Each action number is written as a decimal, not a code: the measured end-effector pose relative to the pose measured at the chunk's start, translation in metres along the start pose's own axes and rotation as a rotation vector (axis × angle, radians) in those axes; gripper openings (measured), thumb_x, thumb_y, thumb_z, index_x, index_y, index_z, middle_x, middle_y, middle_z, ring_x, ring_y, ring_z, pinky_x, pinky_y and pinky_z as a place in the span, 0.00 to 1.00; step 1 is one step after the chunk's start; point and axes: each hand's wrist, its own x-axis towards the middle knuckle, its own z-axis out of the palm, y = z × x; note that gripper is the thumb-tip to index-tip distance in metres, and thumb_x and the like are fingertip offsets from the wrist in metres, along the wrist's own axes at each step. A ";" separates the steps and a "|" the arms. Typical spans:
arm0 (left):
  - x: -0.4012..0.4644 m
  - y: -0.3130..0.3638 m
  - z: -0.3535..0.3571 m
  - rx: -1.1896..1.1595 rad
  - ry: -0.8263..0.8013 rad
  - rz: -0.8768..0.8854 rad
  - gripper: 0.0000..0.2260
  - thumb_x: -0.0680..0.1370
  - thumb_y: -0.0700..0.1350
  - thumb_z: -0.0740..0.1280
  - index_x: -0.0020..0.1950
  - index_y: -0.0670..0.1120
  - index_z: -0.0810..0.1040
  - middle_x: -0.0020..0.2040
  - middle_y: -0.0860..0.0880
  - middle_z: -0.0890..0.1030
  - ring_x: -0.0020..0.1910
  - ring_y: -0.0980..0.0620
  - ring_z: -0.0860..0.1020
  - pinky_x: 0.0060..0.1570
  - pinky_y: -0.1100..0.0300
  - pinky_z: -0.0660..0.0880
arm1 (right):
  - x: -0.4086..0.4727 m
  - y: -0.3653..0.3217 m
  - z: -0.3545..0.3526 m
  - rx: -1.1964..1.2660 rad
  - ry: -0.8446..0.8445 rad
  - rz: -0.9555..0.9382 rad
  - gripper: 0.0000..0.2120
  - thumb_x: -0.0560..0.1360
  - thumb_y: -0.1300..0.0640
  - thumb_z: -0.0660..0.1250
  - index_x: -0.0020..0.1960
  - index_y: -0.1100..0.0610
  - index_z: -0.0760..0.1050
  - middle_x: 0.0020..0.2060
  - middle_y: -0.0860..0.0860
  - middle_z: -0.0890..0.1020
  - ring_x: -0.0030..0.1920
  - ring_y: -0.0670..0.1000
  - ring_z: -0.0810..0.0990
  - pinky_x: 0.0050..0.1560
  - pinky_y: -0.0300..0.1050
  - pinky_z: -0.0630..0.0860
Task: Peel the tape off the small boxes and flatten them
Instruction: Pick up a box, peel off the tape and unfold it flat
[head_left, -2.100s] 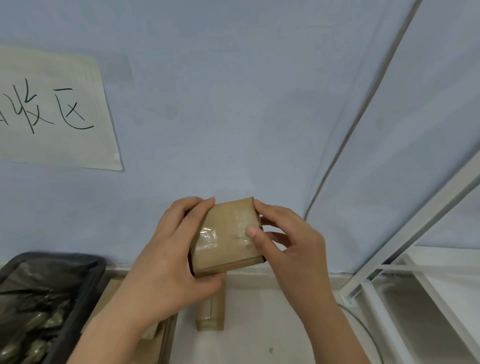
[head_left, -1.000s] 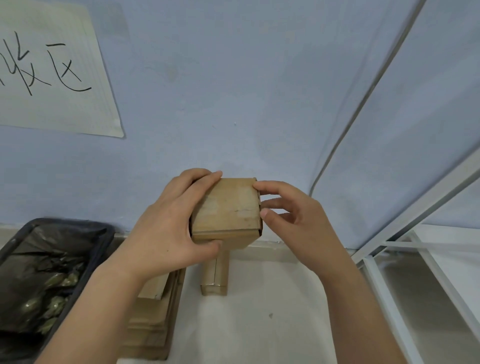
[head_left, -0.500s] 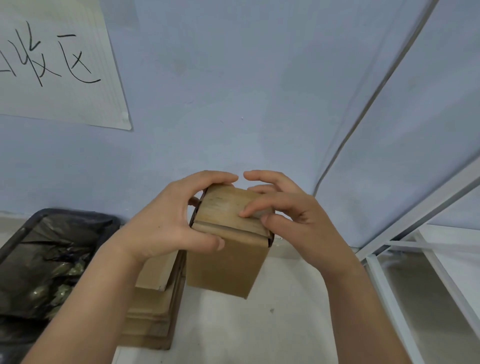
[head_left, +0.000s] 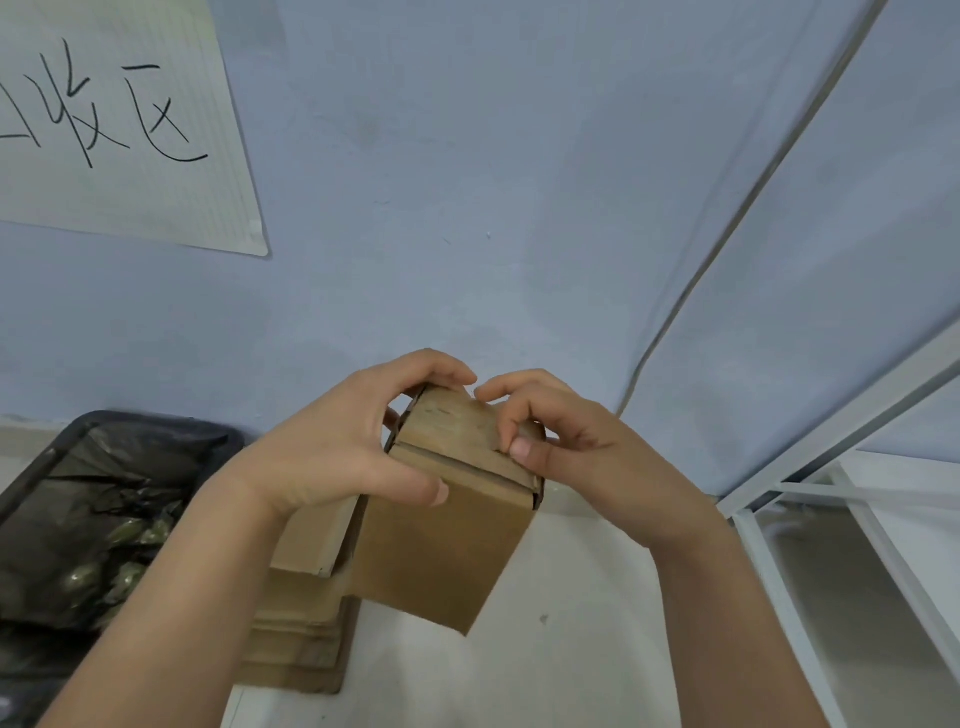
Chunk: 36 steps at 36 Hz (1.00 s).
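box (head_left: 447, 540) tilted nearer | both hands (head_left: 332, 452) (head_left: 582, 457) gripping it | white table (head_left: 545, 675), blue wall (head_left: 467, 208)

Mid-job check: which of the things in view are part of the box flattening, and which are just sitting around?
Part of the job:
- small box, held by left hand and right hand
- stack of flattened cardboard
- black-lined bin, probably for waste

Just lying about:
- handwritten paper sign on the wall
- white metal frame
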 end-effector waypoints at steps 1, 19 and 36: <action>0.000 -0.001 0.000 0.017 0.006 -0.017 0.33 0.55 0.54 0.72 0.60 0.60 0.72 0.55 0.60 0.76 0.55 0.58 0.76 0.54 0.59 0.73 | 0.001 0.002 0.001 0.002 0.033 -0.003 0.07 0.75 0.60 0.61 0.40 0.51 0.72 0.58 0.42 0.73 0.61 0.41 0.71 0.53 0.34 0.69; 0.014 0.004 0.022 0.576 0.255 0.064 0.40 0.57 0.62 0.67 0.67 0.55 0.62 0.59 0.62 0.61 0.57 0.63 0.63 0.44 0.61 0.74 | 0.021 0.007 0.007 0.885 0.573 0.123 0.10 0.78 0.64 0.57 0.40 0.60 0.73 0.42 0.50 0.79 0.41 0.49 0.76 0.38 0.40 0.70; 0.020 0.001 0.034 0.770 0.276 0.066 0.39 0.60 0.56 0.73 0.68 0.51 0.62 0.61 0.56 0.63 0.59 0.57 0.62 0.36 0.68 0.64 | 0.021 0.019 0.019 -0.600 0.779 -0.033 0.09 0.74 0.59 0.68 0.38 0.59 0.71 0.38 0.48 0.74 0.39 0.48 0.72 0.36 0.35 0.67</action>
